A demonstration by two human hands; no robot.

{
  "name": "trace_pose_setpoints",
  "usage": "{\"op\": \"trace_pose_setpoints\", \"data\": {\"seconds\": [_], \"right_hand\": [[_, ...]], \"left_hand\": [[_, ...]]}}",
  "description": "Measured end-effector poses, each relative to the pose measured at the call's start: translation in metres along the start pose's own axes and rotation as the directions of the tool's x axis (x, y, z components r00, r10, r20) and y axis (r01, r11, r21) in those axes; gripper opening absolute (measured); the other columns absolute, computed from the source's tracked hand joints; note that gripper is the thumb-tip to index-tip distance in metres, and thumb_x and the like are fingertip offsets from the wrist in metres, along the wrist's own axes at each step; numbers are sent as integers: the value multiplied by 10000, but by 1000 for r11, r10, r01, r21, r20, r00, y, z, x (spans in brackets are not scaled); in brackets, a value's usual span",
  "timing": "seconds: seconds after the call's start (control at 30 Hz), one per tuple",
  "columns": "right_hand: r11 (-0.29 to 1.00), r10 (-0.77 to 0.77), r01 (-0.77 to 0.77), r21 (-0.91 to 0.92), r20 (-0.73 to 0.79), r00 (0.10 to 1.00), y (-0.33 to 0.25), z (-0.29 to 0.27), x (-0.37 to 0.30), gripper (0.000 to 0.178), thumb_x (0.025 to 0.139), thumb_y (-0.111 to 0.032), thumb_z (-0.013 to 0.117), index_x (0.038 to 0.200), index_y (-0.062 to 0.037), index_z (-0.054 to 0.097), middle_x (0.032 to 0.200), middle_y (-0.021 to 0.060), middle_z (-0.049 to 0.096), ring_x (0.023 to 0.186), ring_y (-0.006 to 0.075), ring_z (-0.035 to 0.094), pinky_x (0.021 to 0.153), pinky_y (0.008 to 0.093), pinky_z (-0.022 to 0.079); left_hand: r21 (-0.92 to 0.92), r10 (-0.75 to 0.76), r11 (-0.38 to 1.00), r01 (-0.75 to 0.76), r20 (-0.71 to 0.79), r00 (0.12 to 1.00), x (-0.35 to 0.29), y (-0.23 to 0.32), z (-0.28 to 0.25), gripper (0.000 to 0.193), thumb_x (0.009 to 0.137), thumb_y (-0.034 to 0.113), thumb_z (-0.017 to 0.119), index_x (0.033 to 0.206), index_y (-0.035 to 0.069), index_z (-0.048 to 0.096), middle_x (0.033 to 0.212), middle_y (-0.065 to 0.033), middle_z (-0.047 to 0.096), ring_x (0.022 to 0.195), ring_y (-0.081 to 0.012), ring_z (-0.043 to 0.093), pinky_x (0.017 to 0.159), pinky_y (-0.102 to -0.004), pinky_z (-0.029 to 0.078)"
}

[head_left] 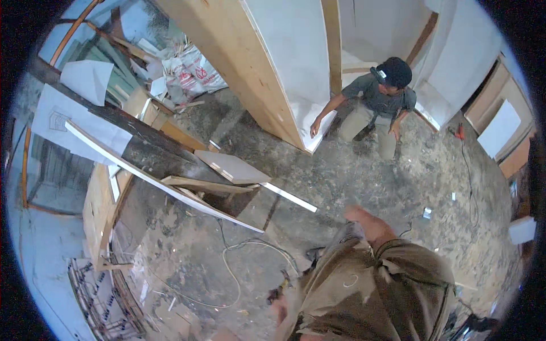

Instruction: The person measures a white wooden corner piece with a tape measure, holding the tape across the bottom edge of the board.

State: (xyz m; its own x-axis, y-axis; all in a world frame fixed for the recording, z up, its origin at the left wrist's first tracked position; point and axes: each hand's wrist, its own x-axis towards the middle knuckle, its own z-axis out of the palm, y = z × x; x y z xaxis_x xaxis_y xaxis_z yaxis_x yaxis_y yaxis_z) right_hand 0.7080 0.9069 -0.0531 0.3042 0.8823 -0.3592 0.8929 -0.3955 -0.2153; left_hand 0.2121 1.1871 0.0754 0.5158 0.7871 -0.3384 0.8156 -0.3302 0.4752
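Observation:
Left of my brown clothing point(375, 290), what looks like my left hand point(278, 307) is low over the floor. Its fingers seem closed on a small dark hand tool point(277, 293) with a yellowish end; its kind is too blurred to tell. My right hand does not show. A bare part of my leg, probably the knee point(369, 221), comes out beyond the cloth. Ahead lies a wooden piece of furniture with a long white-edged panel point(165, 176) and a flat white board point(233, 166). A pale cable point(230, 267) curls on the floor between it and me.
A co-worker point(381, 96) in a dark cap kneels by a tall white-and-wood cabinet point(296, 68), one hand near its base. White sacks point(193, 71) stand at the back left. Paper sheets point(85, 122) lie on a dark beam. Red-handled pliers point(456, 132) and scraps dot the concrete floor.

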Motion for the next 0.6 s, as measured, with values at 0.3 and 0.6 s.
{"op": "trace_pose_setpoints", "data": {"seconds": [0.3,0.6], "right_hand": [[545,312,-277,791,115,943,6,-149,-15,379,852,-393,628,1113,-127,697,949,166,711,876,330,691,774,443,546],[816,398,-340,468,-28,917,166,-42,21,336,873,-347,632,1019,-51,691,783,132,672,686,240,648,545,397,499]], "left_hand": [[-174,120,976,-128,-55,991,34,187,60,346,945,419,592,1046,92,648,939,-137,687,889,-306,652,821,-396,489],[-459,-31,888,5,-48,998,-3,327,123,283,957,300,629,1088,57,689,942,-116,686,909,-229,634,863,-362,483]]}}
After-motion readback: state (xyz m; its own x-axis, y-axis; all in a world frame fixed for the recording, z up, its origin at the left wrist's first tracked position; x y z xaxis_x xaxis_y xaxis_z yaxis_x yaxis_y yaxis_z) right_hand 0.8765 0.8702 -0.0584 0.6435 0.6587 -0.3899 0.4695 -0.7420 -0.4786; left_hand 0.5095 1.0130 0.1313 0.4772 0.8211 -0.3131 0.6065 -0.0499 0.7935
